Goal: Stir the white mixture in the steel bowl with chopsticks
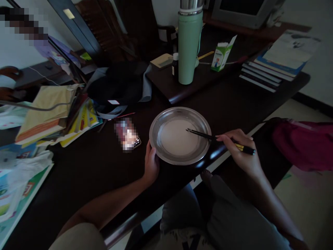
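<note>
Head view: left hand (151,164) clasps metal bowl (179,159); right hand (240,150) grips 2 chopsticks (202,134) (tips over bowl).

This place seems to be a room in a home. The dark desk (80,180) carries piles of books (286,55), a green flask (187,48) and a small box (220,59), and a metal bowl (154,149) is held at it. Behind it are wooden chairs (101,31) and a grey set like a television (239,21); beside, a pink bag (304,144).
</note>
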### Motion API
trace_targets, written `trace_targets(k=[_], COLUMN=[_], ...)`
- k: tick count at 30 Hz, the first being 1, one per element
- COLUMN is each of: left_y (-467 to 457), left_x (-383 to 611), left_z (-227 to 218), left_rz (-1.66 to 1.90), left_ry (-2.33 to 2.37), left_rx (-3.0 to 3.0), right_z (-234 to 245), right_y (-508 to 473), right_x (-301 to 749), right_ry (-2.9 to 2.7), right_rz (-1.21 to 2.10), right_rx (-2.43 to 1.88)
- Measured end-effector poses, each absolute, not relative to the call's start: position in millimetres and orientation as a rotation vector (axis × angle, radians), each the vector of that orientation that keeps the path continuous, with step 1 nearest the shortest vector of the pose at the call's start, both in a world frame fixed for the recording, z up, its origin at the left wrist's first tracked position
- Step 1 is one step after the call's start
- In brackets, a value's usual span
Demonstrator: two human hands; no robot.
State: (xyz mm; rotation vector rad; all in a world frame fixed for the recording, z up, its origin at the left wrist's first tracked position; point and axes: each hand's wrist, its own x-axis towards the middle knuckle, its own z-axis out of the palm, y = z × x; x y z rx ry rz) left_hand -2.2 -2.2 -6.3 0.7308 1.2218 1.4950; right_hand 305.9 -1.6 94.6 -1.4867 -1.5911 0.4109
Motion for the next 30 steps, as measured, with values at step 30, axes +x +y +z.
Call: trace_targets(k=[30], left_y=[-3], left_x=[-4], left_z=[-6], left_rz=[1.483], left_ry=[1.211], left_rx=[0.75], right_z=[101], right_y=[-6], right_x=[306], right_ry=[-1.596], right_rz=[0.406], right_rx=[-1.506])
